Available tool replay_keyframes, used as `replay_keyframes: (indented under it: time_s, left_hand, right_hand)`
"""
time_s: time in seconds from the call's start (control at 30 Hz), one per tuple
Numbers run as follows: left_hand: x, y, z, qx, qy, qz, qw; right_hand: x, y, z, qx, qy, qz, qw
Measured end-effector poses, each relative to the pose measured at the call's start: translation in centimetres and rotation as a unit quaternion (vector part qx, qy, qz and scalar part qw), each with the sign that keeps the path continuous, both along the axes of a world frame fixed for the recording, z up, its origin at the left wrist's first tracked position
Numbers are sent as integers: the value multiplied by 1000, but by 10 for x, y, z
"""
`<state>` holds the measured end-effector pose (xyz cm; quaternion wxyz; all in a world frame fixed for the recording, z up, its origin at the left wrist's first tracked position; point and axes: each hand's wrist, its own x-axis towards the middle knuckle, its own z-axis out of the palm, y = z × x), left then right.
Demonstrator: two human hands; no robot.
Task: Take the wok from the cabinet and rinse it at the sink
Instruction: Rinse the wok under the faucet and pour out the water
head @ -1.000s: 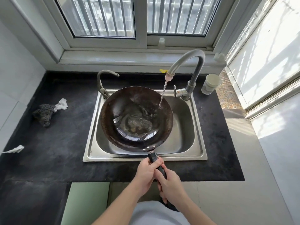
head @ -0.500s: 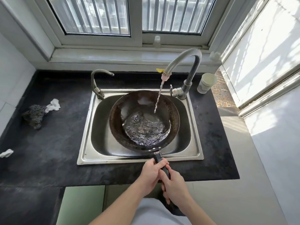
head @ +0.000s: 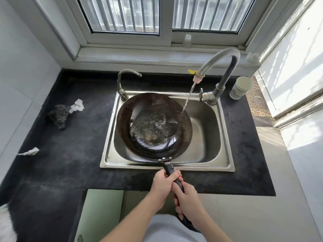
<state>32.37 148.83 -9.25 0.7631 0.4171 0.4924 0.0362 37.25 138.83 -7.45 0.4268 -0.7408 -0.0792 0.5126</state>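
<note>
A dark, rusty-rimmed wok (head: 125, 123) hangs over the steel sink (head: 225, 137), shifted toward its left side, with water sloshing in its bottom. Its black handle reaches toward me over the sink's front edge. My left hand (head: 163, 185) grips the handle nearer the wok and my right hand (head: 187, 201) grips it just behind. The tall grey faucet (head: 220, 57) runs a thin stream that lands at the wok's right rim.
A small second tap (head: 122, 82) stands at the sink's back left corner. On the black countertop (head: 73, 154) lie a steel scourer (head: 58, 116) with white tissue (head: 76, 105) and a paper scrap (head: 28, 151). A pale cup (head: 240, 88) stands right of the faucet. Green cabinet doors (head: 101, 212) are below.
The wok swung right under the stream, then back to the left, and the water inside has sloshed around. Both hands kept their grip on the handle.
</note>
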Motion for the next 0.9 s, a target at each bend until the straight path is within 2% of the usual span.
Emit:
replay_keyframes:
  time_s: [0.23, 0.53, 0.9]
  left_hand:
    - [1, -1, 5, 0, 1, 5, 1000]
    - [0, 7, 13, 51, 12, 13, 999]
    - [17, -15, 2, 12, 22, -3, 1000]
  right_hand:
    - [1, -1, 1, 10, -20, 7, 1000]
    - [4, 8, 8, 40, -15, 30, 999]
    - [12, -14, 2, 6, 12, -26, 1000]
